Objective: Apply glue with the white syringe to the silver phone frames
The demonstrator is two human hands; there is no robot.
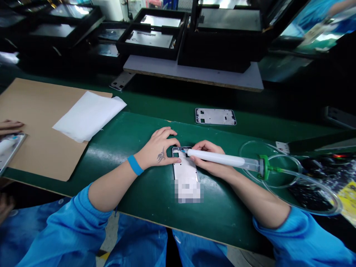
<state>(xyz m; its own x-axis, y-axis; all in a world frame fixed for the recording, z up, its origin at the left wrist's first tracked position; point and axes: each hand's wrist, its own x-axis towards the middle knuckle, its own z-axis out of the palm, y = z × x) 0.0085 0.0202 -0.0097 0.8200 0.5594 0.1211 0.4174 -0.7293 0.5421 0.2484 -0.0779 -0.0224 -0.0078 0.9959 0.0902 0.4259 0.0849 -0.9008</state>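
A pale phone middle frame (185, 173) lies on the green mat in front of me, its lower part blurred by pixels. My left hand (160, 149) grips its top left corner, the thumb on the face and the index finger at the upper edge. In my right hand (216, 169) is a white dispensing syringe (226, 158), held slantwise between fingers and thumb. Its bluish tip meets or hovers just over the frame's top end; I cannot tell which. A green cap (263, 167) at the syringe's rear joins a clear tube (308, 174).
Another phone frame (215, 116) lies farther back, and one more (122, 80) near the shelf board (194, 72), which carries black trays (151, 37). To the left, white paper (89, 115) rests on brown cardboard (41, 111), beside another person's hand (9, 126).
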